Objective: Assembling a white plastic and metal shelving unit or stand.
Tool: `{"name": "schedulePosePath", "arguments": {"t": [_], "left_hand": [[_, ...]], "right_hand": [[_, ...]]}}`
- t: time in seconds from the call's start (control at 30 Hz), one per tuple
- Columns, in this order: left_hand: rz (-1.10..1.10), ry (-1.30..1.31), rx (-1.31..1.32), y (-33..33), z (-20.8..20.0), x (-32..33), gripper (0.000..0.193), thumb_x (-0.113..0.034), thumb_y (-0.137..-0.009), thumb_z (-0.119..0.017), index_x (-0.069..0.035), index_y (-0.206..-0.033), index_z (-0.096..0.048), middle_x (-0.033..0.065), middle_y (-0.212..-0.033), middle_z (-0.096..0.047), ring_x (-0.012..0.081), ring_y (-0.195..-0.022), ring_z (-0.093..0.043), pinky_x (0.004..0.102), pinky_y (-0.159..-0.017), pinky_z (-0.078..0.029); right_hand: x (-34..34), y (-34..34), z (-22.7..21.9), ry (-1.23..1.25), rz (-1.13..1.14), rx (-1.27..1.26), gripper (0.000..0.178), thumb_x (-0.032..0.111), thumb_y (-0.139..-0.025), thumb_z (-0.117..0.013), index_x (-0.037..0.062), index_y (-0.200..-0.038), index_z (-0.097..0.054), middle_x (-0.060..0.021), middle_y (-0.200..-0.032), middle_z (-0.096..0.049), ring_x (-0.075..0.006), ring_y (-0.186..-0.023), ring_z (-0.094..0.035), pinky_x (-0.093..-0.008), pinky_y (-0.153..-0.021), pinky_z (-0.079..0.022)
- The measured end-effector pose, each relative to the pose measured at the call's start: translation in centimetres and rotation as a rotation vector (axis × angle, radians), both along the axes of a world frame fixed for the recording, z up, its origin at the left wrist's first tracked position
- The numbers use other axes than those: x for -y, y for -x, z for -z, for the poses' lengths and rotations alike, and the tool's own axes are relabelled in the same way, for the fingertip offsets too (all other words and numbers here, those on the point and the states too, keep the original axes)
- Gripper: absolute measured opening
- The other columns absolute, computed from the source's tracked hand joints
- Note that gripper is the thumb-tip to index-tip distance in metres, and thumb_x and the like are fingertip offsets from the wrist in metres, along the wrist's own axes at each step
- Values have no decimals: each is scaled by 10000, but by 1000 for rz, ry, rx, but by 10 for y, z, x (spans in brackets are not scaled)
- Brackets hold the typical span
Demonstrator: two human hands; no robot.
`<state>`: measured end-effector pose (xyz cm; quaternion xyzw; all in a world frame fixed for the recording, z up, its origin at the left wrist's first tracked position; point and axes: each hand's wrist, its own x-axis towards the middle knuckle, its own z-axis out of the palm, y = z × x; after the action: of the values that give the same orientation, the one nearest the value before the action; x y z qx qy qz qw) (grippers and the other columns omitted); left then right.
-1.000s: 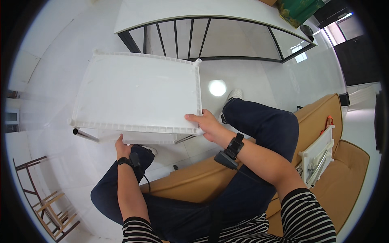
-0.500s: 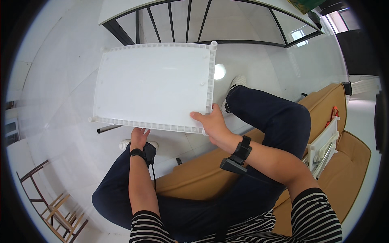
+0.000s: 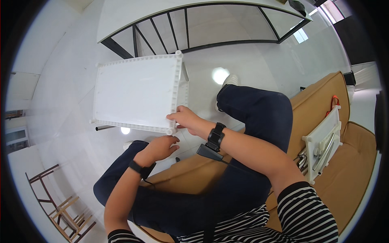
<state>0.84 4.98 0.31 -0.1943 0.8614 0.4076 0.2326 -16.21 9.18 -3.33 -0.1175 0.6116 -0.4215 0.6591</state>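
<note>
In front of me a white plastic shelf panel (image 3: 135, 91) lies face up, with a ribbed rim and round corner sockets. A metal tube (image 3: 106, 127) sticks out under its near left corner, and part of a lower tier (image 3: 183, 91) shows past its right side. My right hand (image 3: 187, 118) grips the right edge close to the near right corner, thumb on top and fingers under the rim. Just below that corner, my left hand (image 3: 161, 148) holds nothing, its fingers loosely apart. What lies beneath the panel is mostly hidden.
Beside me on the tan sofa (image 3: 316, 99) lies another white panel (image 3: 310, 139) with metal tubes (image 3: 326, 152) and an orange-handled tool (image 3: 334, 101). A black-framed white table (image 3: 139, 10) stands beyond. Wooden stools (image 3: 67, 214) stand at lower left.
My left hand has moved right, from under the near edge to the near right corner. The panel's right side now sits further left and lower, and my right hand has gone with it.
</note>
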Motion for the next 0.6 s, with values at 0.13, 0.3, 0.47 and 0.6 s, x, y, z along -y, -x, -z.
{"name": "schedulePosePath", "arguments": {"t": [0.13, 0.3, 0.47, 0.6], "left_hand": [[-378, -393, -135, 15, -94, -4, 212, -190, -946, -538, -15, -1032, -622, 115, -984, -675, 240, -914, -644, 361, -825, -497], [-1206, -1242, -831, 4, -106, -8, 180, -223, -956, -542, -53, -898, -557, 43, -717, -538, 188, -721, -537, 329, -696, -448], [-1265, -772, -273, -44, -15, -16, 220, -265, -957, -547, -50, -916, -568, 24, -722, -555, 135, -718, -564, 273, -614, -465], [-1051, -314, -131, -32, 6, -14, 429, -287, -868, -691, 32, -1116, -548, 115, -984, -633, 176, -894, -606, 292, -765, -482]], "right_hand": [[0, -1, -14, 82, -109, 161, 401, 187, -847, -641, -69, -1118, -493, -164, -1078, -567, -232, -990, -577, -364, -827, -491], [-2, 0, -6, 149, -50, 172, 390, 149, -873, -600, -83, -1164, -485, -154, -1036, -590, -242, -918, -615, -364, -811, -516], [9, -10, -24, 123, 26, 225, 247, 114, -863, -576, -53, -1043, -550, -148, -974, -621, -259, -887, -639, -365, -733, -549], [15, 2, -26, 216, 23, 335, 265, 91, -888, -567, -59, -1106, -556, -134, -1015, -622, -249, -894, -640, -350, -767, -550]]}}
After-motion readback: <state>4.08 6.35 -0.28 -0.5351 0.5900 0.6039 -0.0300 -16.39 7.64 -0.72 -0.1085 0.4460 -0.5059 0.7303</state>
